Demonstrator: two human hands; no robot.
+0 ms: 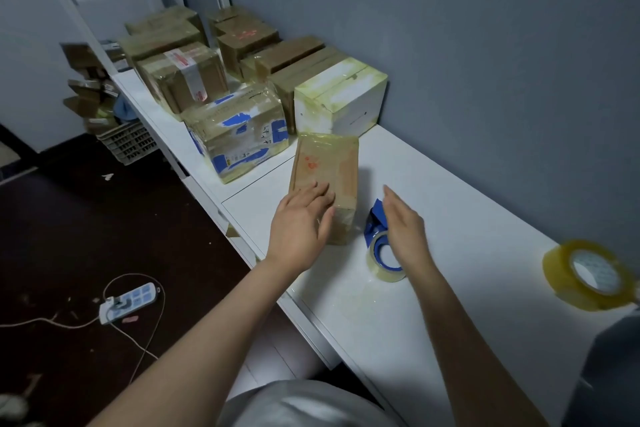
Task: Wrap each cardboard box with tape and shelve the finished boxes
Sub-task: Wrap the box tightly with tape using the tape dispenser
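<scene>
Left hand (301, 225) flat, fingers straight, on the box's (329, 163) near end; right hand (403, 225) open, just right of it, by the tape (377, 255).

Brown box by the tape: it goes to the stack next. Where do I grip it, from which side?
Probably across its long sides, from above at the near end. The brown box lies flat and narrow, its long sides free, while its far end sits close to the white box. The left hand rests there.
</scene>
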